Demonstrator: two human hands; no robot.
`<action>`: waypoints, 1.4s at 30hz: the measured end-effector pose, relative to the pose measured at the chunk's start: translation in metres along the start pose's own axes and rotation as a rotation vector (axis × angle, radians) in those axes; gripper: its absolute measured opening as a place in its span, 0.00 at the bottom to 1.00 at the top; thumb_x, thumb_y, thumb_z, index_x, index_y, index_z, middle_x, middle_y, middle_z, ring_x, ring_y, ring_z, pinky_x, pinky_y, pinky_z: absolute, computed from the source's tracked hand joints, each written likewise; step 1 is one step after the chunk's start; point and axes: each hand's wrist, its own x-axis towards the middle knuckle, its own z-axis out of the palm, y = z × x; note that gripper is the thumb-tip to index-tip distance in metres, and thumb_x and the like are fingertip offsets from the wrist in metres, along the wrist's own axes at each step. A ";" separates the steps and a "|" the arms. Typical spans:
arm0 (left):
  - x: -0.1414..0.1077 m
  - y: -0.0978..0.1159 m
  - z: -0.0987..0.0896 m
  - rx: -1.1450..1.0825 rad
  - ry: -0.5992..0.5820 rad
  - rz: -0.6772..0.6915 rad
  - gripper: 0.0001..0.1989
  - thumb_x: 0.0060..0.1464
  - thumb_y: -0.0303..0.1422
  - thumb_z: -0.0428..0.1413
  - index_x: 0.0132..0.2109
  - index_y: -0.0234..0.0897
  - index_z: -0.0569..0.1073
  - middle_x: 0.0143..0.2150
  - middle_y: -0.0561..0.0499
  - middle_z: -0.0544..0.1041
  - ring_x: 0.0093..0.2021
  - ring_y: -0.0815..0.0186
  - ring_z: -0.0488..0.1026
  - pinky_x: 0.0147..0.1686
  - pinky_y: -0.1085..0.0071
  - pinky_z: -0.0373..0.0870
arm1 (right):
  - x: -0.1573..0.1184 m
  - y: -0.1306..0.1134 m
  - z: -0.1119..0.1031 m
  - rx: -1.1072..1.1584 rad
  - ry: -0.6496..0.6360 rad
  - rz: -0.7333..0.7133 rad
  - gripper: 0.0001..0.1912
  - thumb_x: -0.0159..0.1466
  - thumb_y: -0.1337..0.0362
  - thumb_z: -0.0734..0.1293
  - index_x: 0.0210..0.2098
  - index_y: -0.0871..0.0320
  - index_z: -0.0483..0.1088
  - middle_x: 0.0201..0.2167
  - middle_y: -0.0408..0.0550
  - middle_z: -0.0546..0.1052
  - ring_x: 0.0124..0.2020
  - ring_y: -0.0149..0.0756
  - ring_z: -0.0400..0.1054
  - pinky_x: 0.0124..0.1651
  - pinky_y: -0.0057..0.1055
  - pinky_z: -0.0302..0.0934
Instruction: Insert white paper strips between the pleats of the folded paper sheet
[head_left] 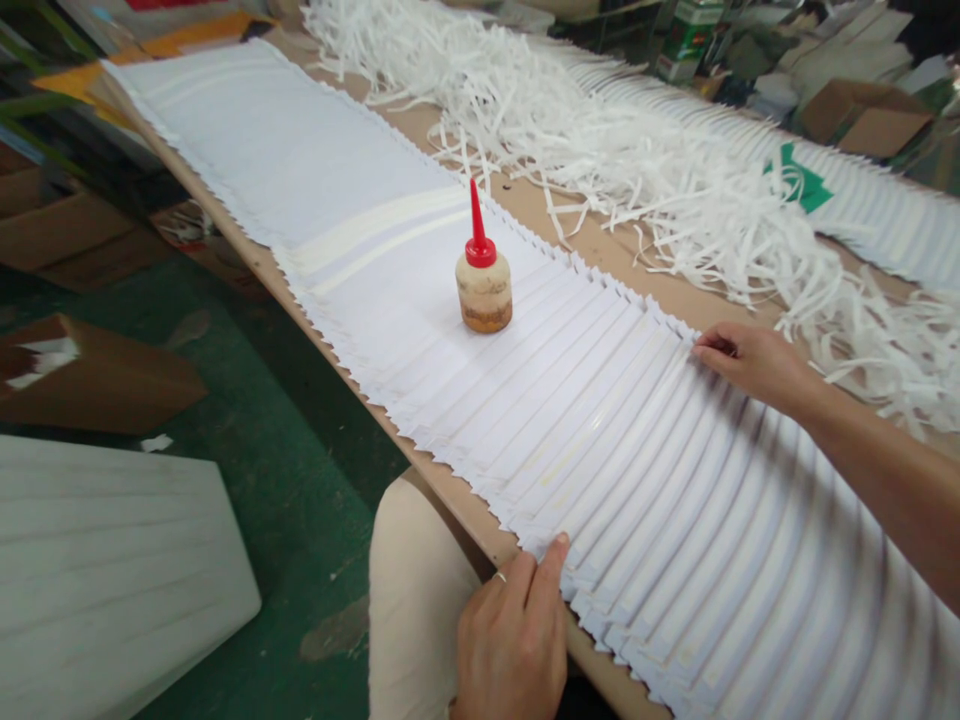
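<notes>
A long row of overlapping white paper sheets (420, 370) lies across the table, its edges jagged where the sheets fan out. My left hand (517, 630), with a ring on one finger, is at the near edge, index finger stretched out onto the sheets. At the far edge, my right hand (739, 362) has thumb and index finger pinched at the end of one sheet. Between the hands the sheets curve up in ridges. A squat bottle (484, 290) with a red pointed nozzle stands upright on the sheets, left of my right hand.
Shredded white paper strips (600, 150) are heaped along the table's far side, with a green scrap (802, 180) on them. More layered sheets lie behind. Cardboard boxes (90, 375) and a large white block (112, 580) are at the left, below table height.
</notes>
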 end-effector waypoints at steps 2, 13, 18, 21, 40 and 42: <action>0.000 0.000 0.000 -0.001 0.004 0.005 0.20 0.71 0.23 0.44 0.64 0.34 0.72 0.36 0.48 0.79 0.30 0.62 0.79 0.31 0.67 0.79 | 0.002 -0.002 0.000 -0.006 0.014 0.005 0.13 0.65 0.53 0.64 0.34 0.52 0.77 0.28 0.48 0.81 0.29 0.42 0.71 0.34 0.37 0.63; -0.001 -0.002 0.001 -0.004 0.005 0.008 0.21 0.69 0.22 0.45 0.63 0.33 0.72 0.36 0.49 0.79 0.29 0.62 0.79 0.28 0.67 0.77 | 0.011 -0.006 0.001 -0.071 -0.028 0.041 0.12 0.63 0.54 0.66 0.33 0.53 0.78 0.28 0.47 0.81 0.30 0.40 0.72 0.34 0.35 0.60; -0.001 -0.003 0.002 0.016 0.011 0.009 0.21 0.69 0.22 0.44 0.63 0.34 0.72 0.36 0.49 0.80 0.29 0.62 0.78 0.27 0.67 0.76 | 0.010 -0.007 0.010 -0.123 -0.021 0.023 0.12 0.64 0.54 0.65 0.34 0.53 0.76 0.29 0.47 0.81 0.31 0.41 0.72 0.33 0.34 0.58; -0.001 -0.002 0.003 0.013 0.016 0.003 0.22 0.69 0.22 0.44 0.63 0.34 0.73 0.36 0.49 0.80 0.29 0.63 0.79 0.28 0.68 0.78 | 0.011 -0.002 0.007 -0.169 0.017 0.038 0.11 0.65 0.54 0.65 0.36 0.53 0.76 0.33 0.50 0.82 0.33 0.43 0.73 0.35 0.36 0.58; -0.036 -0.019 0.001 -0.352 0.056 -0.118 0.15 0.74 0.29 0.49 0.63 0.37 0.71 0.48 0.42 0.85 0.43 0.62 0.86 0.40 0.73 0.84 | 0.022 0.112 -0.039 -0.347 0.053 -0.056 0.10 0.61 0.68 0.67 0.38 0.54 0.81 0.42 0.59 0.79 0.42 0.48 0.66 0.47 0.43 0.57; -0.038 -0.012 -0.002 -0.394 0.047 -0.153 0.15 0.74 0.29 0.49 0.62 0.38 0.71 0.46 0.43 0.84 0.41 0.63 0.86 0.38 0.73 0.84 | 0.021 0.110 -0.036 -0.356 0.072 -0.072 0.06 0.63 0.68 0.67 0.34 0.55 0.78 0.41 0.62 0.78 0.44 0.50 0.65 0.48 0.45 0.56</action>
